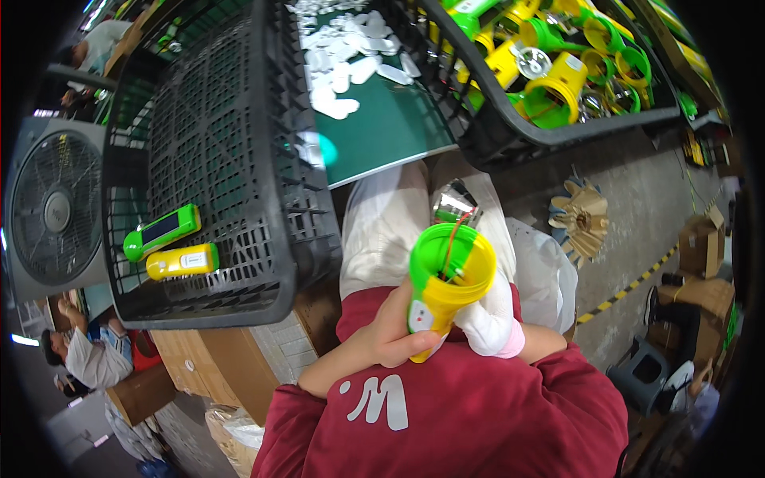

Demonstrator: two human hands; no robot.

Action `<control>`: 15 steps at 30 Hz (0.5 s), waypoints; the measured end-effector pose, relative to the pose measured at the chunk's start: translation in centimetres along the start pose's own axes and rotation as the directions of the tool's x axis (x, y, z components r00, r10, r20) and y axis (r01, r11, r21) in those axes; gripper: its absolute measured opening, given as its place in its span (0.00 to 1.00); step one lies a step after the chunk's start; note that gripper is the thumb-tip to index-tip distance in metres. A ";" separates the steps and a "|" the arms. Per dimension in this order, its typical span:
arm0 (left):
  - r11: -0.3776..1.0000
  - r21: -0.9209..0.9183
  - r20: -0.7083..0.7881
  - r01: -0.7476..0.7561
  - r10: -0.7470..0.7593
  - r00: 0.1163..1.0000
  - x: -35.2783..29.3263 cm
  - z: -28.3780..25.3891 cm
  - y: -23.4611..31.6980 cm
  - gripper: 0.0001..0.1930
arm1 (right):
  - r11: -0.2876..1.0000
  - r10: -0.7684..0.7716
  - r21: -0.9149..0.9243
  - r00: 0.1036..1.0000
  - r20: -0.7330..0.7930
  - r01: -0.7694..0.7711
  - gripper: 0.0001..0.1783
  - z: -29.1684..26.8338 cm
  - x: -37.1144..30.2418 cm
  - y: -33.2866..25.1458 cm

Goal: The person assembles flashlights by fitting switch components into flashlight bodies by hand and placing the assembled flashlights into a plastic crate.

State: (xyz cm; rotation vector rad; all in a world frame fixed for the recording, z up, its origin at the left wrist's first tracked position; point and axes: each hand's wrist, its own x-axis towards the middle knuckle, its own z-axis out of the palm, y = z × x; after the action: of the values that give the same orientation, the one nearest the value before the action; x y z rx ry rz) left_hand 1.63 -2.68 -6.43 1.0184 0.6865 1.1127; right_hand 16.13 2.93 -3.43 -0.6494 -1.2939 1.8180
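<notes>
My left hand (pixel 392 331) is bare and wrapped round the lower part of a yellow and green plastic flashlight housing (pixel 454 291). The wide open end of this housing tilts up and away from me, with thin wires inside. A red wire runs over its rim to a shiny reflector (pixel 456 204) just beyond. My right hand (pixel 488 320), in a white glove, is close against the right side of the housing. Its fingers are hidden behind the housing, so their grip does not show.
To the left, a black plastic crate (pixel 275 199) holds two finished-looking flashlights, one green (pixel 163 233) and one yellow (pixel 182 261). White plastic pieces (pixel 339 72) lie on a green tabletop (pixel 374 131). Another black crate (pixel 550 143) at upper right is full of similar housings. A fan (pixel 57 209) stands far left.
</notes>
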 end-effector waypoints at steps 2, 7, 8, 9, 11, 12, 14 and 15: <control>1.000 0.003 -0.031 -0.006 0.006 1.000 0.2 0.3 0.2 0.34 | 0.995 -0.012 0.100 1.000 0.021 0.009 0.30 0.0 0.1 0.3; 0.997 -0.073 -0.050 -0.034 0.031 0.998 0.1 0.7 0.6 0.37 | 0.992 0.037 0.121 0.999 -0.034 -0.032 0.30 0.9 -0.3 0.5; 0.994 -0.112 -0.078 -0.014 0.005 0.997 0.1 0.9 1.1 0.37 | 0.999 0.010 0.046 0.999 -0.032 -0.008 0.29 0.8 -0.2 0.5; 0.995 -0.095 -0.099 -0.026 0.016 0.995 0.3 1.1 1.5 0.37 | 0.999 -0.019 -0.026 0.999 -0.027 0.018 0.28 0.8 -0.2 0.6; 0.999 -0.025 -0.074 -0.026 0.024 0.997 0.3 1.0 2.3 0.38 | 0.998 -0.002 0.064 0.998 -0.060 0.006 0.26 1.2 -0.2 0.2; 0.992 0.118 -0.081 -0.038 0.047 0.996 0.2 0.9 3.1 0.38 | 0.996 0.008 0.085 1.000 -0.027 -0.006 0.26 1.1 -0.4 0.1; 0.961 0.272 -0.038 -0.056 0.069 0.997 0.1 1.1 5.9 0.39 | 0.982 -0.011 0.186 1.000 -0.001 0.011 0.29 1.1 -0.6 -0.2; 0.912 0.403 0.029 -0.072 0.066 0.997 -0.2 1.2 7.2 0.39 | 0.978 0.133 0.146 0.985 0.109 -0.148 0.32 -0.3 -1.4 0.6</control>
State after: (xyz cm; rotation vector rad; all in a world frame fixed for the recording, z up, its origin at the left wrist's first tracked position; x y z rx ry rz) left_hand -0.24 -2.54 0.63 1.4117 0.8980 1.0440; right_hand 16.94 1.81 -4.15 -0.5848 -1.1819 2.0659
